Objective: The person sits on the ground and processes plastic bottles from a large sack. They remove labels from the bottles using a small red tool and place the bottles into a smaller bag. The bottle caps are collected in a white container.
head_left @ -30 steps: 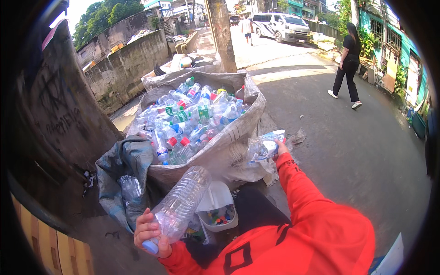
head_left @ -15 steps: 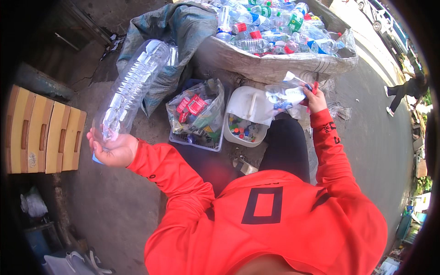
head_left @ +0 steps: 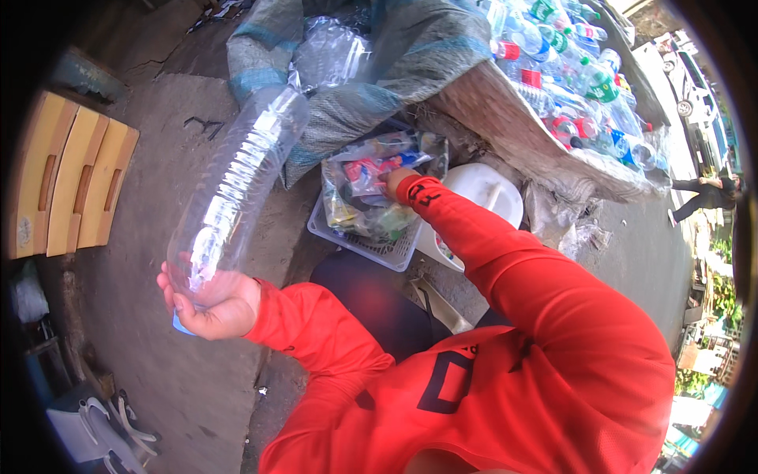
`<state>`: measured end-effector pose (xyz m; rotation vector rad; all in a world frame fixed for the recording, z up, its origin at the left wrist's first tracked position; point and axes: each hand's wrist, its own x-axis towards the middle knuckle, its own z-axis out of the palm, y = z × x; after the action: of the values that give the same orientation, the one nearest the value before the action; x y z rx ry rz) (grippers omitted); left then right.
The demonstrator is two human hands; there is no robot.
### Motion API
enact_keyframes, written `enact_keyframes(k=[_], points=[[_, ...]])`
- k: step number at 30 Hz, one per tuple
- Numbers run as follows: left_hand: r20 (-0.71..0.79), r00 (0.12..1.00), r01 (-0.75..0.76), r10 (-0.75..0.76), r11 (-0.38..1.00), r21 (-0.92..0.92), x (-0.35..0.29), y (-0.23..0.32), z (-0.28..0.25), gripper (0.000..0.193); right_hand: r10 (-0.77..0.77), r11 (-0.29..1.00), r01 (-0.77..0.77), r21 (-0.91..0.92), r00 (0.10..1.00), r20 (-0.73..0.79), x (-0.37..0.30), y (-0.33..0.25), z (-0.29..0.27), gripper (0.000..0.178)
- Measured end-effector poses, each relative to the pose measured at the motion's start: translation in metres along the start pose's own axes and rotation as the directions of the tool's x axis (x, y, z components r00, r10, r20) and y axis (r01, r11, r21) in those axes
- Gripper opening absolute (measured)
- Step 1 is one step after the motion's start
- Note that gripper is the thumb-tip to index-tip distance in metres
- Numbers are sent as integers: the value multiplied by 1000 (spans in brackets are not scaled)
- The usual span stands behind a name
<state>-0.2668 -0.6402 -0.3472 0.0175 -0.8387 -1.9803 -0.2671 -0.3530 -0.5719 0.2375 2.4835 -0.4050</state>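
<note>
You hold one large clear plastic bottle (head_left: 237, 186) in your left hand (head_left: 207, 304), fingers wrapped closed around its neck end, where a pale blue cap shows just below your palm. The bottle tilts up and away from you, its ribbed body rising toward one grey woven sack (head_left: 395, 59) that lies draped ahead of you. Your left arm, in a red sleeve, bends at the elbow and reaches out to the left of one white slatted basket (head_left: 371, 249), which sits on the ground in front of your knees. That basket holds a heap of crumpled plastic labels and wrappers (head_left: 371, 186), too many and too tangled to count. Your right hand (head_left: 392, 180) reaches straight forward with the arm stretched out, and its fingers press down into that heap; the sleeve cuff covers most of the hand, so I cannot tell whether it is closed on anything. Just right of the basket, touching it, stands one white plastic tub (head_left: 485, 193). Beyond the basket, to its upper right, one big open sack brims with dozens of empty clear bottles (head_left: 568, 71), many with red, green or blue labels. Well to the left of the basket lie three yellow wooden boards (head_left: 71, 186) side by side.
</note>
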Motion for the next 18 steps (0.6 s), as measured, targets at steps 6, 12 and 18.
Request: enact_keyframes(k=[6, 12, 18], points=[[26, 995, 99, -99, 995, 33, 12, -32, -8, 21, 168, 982, -133, -135, 938, 302, 63, 28, 96, 44], [95, 991, 90, -99, 992, 90, 13, -49, -7, 21, 82, 995, -57, -80, 926, 368, 61, 35, 66, 55], [93, 991, 90, -98, 992, 90, 4, -39, 2, 20, -198, 979, 203, 9, 944, 262, 10, 17, -8, 65]])
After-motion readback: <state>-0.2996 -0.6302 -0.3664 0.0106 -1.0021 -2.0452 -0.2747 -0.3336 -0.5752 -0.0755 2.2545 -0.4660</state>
